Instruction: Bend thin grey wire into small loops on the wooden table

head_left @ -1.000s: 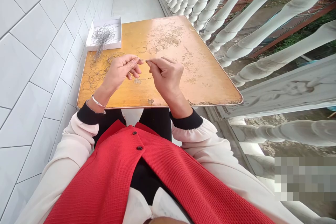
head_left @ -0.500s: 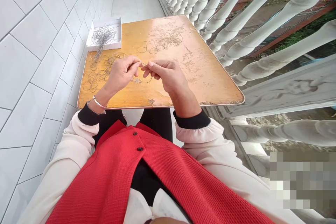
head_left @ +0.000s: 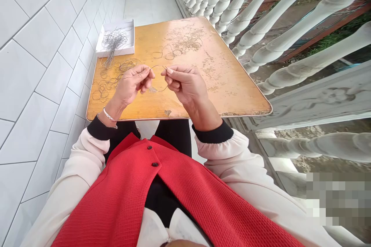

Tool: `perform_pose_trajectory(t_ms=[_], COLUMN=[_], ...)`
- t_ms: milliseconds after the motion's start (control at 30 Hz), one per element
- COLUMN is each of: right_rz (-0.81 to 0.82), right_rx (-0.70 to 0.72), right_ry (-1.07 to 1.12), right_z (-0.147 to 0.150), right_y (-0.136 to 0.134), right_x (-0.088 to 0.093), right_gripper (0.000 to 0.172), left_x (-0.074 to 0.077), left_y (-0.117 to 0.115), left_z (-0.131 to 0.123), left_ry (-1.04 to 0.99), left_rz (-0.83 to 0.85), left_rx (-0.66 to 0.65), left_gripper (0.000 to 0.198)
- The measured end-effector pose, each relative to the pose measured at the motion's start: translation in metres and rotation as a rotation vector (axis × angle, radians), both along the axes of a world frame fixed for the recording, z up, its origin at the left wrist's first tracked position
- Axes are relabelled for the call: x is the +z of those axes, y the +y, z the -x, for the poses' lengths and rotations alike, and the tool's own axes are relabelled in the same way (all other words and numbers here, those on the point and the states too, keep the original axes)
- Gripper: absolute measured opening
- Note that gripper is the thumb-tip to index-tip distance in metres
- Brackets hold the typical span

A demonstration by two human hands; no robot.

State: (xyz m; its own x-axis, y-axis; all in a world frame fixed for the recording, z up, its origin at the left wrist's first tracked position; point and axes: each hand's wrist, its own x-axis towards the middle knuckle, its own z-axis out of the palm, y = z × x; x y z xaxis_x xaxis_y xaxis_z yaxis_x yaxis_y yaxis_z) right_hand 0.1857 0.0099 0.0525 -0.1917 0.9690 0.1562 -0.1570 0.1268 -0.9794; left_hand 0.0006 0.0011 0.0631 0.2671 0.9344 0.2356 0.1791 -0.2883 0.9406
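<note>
The right hand (head_left: 185, 87) is pinching one end of a thin metal wire (head_left: 158, 65) between thumb and forefinger, and the left hand (head_left: 133, 85) is gripping another stretch of it in curled fingers. The wire is bowing into an open loop between them, over the middle of the counter (head_left: 232, 85). Off to the left, a scatter of wire loops (head_left: 104, 85) is lying in overlapping rings, and a smaller group of loops (head_left: 179, 46) is sitting toward the far side. At the far left corner, a white cardboard box (head_left: 131, 34) is holding a bristling bunch of straight wires (head_left: 113, 42), some spilling out over its edge. Judging by the way things are lying, a good number of loops are looking finished, while a sizeable bunch is waiting straight in the box. A silver bangle (head_left: 108, 115) is circling the left wrist, and white balusters (head_left: 290, 19) are lining the right side.
</note>
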Motion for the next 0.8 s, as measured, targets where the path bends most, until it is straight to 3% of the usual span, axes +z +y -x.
perform_pose_trajectory(t_ms=[133,300,500,633,800], right_rz=[0.016,0.084,0.148,0.152,0.117], right_rx=[-0.014,-0.025,-0.038,-0.046,-0.065], right_ry=[0.048,0.132,0.259,0.238,0.209], right_z=[0.001,0.003,0.005,0.008,0.011], right_y=[-0.002,-0.007,-0.008,-0.009,-0.012], right_x=[-0.002,0.005,0.006,0.002,0.001], right_gripper=[0.024,0.024,0.022,0.023,0.026], left_x=[0.001,0.008,-0.006,-0.011,-0.003], left_y=[0.000,-0.003,-0.009,-0.010,-0.009], left_z=[0.000,-0.002,-0.011,-0.014,-0.014], left_ry=[-0.042,-0.267,-0.468,-0.485,-0.400], left_rz=[0.031,0.148,0.242,0.227,0.252], left_rx=[-0.006,-0.043,-0.076,-0.042,0.023], left_gripper=[0.039,0.034,0.036,0.037,0.039])
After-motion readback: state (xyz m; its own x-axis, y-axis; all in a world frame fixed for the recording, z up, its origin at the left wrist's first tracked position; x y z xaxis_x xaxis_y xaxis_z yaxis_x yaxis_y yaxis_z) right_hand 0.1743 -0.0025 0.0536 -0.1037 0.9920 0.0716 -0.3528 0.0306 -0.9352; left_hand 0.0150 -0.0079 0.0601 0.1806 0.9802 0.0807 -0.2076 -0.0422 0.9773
